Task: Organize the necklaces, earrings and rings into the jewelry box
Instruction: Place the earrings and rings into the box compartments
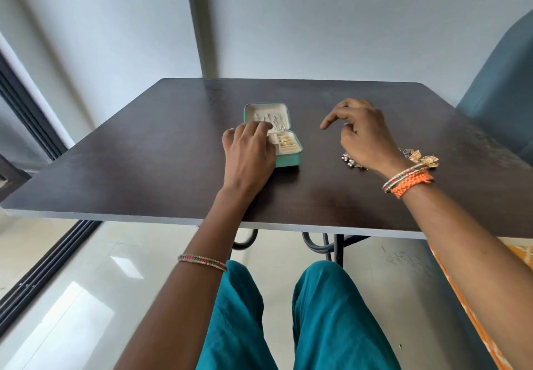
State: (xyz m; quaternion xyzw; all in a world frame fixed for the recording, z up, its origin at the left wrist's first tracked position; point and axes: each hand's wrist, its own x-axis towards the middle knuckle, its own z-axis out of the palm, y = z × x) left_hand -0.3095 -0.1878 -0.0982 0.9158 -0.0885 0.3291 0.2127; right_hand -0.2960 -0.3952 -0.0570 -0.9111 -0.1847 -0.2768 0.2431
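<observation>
My jewelry box [284, 150] sits open near the middle of the dark brown table [144, 153]. It is small and blue-green outside, and soft cream inside. The lid lies flat behind the bottom part. In the lid I can see thin silver chains [275, 121]. In the bottom part there are little slots, and some gold pieces [285, 140] sit in them. My left hand [249, 150] rests on the left side of the box, with my fingers [259, 127] bent a little over the edge where the two parts meet. I cannot tell if they pinch anything. My right hand [362, 133] is to the right of the box, above the table, with loose, curved fingers that hold nothing. Under my right wrist lies a bunch of silver beads [350, 160]. Just beside it, on the right, lie gold earrings [422, 157] with a fan shape. Both are well apart from the box.
</observation>
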